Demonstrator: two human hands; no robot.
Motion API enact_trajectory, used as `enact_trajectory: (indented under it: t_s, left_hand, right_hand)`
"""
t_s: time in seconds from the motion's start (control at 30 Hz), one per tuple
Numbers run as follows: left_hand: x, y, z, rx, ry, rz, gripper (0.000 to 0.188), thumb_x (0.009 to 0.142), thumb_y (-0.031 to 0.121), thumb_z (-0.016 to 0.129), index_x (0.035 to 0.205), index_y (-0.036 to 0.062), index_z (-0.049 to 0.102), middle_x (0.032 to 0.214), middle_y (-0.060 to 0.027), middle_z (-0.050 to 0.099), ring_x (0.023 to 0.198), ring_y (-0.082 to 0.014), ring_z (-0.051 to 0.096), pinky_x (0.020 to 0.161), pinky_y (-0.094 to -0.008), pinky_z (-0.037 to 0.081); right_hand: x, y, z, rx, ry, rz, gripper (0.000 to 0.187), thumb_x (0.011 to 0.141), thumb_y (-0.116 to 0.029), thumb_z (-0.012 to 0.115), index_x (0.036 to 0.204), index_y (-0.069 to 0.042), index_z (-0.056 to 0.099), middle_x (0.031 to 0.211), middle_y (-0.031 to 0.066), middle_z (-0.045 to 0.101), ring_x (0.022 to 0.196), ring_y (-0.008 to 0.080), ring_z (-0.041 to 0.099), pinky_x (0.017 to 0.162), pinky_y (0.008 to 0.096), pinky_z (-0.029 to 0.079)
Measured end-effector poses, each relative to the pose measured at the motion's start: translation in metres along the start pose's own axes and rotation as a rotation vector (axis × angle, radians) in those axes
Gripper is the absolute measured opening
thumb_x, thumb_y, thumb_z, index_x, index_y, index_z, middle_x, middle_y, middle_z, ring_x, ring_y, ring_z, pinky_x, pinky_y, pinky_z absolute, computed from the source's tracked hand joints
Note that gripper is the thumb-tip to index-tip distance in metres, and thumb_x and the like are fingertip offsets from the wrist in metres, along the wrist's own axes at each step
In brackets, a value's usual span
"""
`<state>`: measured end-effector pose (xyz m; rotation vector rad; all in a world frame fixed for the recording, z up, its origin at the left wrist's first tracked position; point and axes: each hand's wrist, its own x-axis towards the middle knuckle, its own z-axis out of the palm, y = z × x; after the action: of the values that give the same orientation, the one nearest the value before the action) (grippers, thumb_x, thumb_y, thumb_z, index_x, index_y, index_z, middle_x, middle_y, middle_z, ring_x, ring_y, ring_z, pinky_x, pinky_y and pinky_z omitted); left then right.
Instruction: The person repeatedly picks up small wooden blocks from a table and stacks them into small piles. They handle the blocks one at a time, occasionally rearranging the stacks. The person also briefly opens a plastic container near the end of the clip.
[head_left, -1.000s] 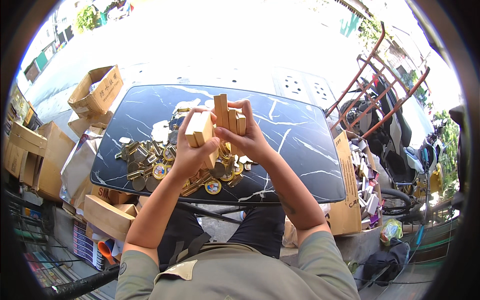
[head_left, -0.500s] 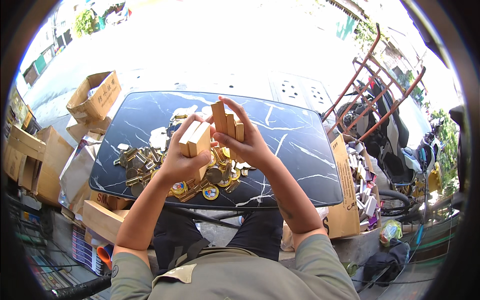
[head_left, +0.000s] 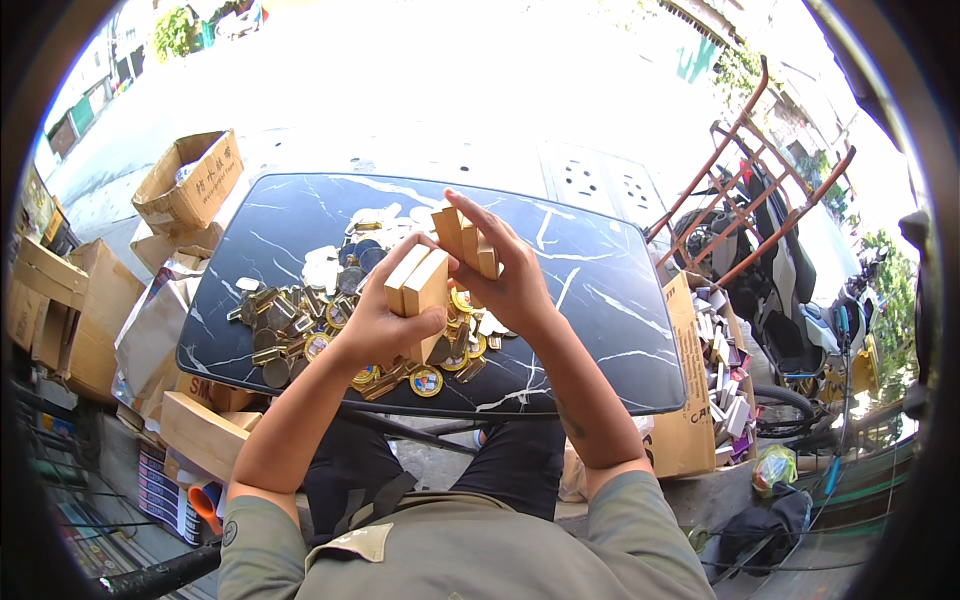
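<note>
Both hands are raised together over the black, white-veined table [head_left: 600, 300]. Closed around a pair of flat gold-coloured blocks [head_left: 428, 284] with pale edges is my left hand [head_left: 372, 322]; its thumb presses on the near face. Just to the right and slightly farther off, my right hand [head_left: 518, 292] grips several narrower gold-coloured blocks [head_left: 466, 238] side by side, fingers behind them. The hands are very close, and I cannot tell whether they touch. Below them spreads a heap of metal pieces [head_left: 282, 316], dark discs and round gold-rimmed badges [head_left: 426, 381].
An opened carton [head_left: 190, 185] stands beyond the table's left side, above more cardboard. At the right, a carton [head_left: 682, 385] holds many small boxes [head_left: 735, 400]. Behind it are a rusty red hand truck [head_left: 745, 190] and a motorcycle [head_left: 775, 270].
My left hand and its blocks have shifted right. My right hand has moved slightly right, its fingers now leaning over the blocks. Both hands keep hold.
</note>
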<state>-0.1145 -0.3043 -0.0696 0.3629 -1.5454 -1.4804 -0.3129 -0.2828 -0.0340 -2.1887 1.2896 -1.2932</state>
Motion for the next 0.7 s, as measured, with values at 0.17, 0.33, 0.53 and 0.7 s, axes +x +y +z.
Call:
enact_trajectory:
  t_s: [0.17, 0.33, 0.53, 0.7]
  left_hand:
    - [0.002, 0.001, 0.014, -0.11, 0.271, 0.091, 0.049, 0.082, 0.011, 0.066, 0.126, 0.0059, 0.045, 0.125, -0.0125, 0.054, 0.119, -0.0245, 0.058, 0.098, -0.0396, 0.054]
    - [0.001, 0.012, 0.008, -0.219, 0.181, 0.076, 0.049, 0.081, 0.013, 0.063, 0.126, 0.0065, 0.045, 0.131, -0.0168, 0.051, 0.125, -0.0298, 0.055, 0.097, -0.0451, 0.055]
    - [0.002, 0.022, 0.026, -0.163, 0.157, 0.054, 0.054, 0.078, 0.012, 0.063, 0.128, 0.0065, 0.043, 0.131, -0.0178, 0.051, 0.132, -0.0319, 0.05, 0.1, -0.0479, 0.053]
    - [0.007, 0.018, 0.018, -0.306, 0.092, 0.017, 0.048, 0.082, 0.016, 0.062, 0.126, 0.0071, 0.044, 0.141, -0.0213, 0.048, 0.134, -0.0332, 0.049, 0.101, -0.048, 0.052]
  right_hand:
    - [0.0, 0.005, 0.004, 0.357, -0.114, 0.108, 0.066, 0.093, -0.002, 0.068, 0.152, -0.012, 0.041, 0.135, 0.0148, 0.06, 0.114, 0.0226, 0.066, 0.09, 0.0356, 0.057]
    - [0.003, 0.008, 0.003, 0.712, -0.173, 0.089, 0.065, 0.095, 0.005, 0.061, 0.153, -0.009, 0.034, 0.13, 0.0165, 0.061, 0.117, 0.0286, 0.065, 0.09, 0.0356, 0.058]
    - [0.001, 0.005, -0.001, -0.212, 0.061, -0.231, 0.062, 0.094, 0.005, 0.062, 0.15, -0.01, 0.041, 0.123, 0.0129, 0.063, 0.109, 0.024, 0.067, 0.088, 0.034, 0.058]
    - [0.001, 0.015, 0.002, 0.831, -0.127, 0.027, 0.062, 0.096, 0.001, 0.062, 0.151, -0.014, 0.038, 0.119, 0.011, 0.063, 0.113, 0.0197, 0.065, 0.079, 0.0354, 0.059]
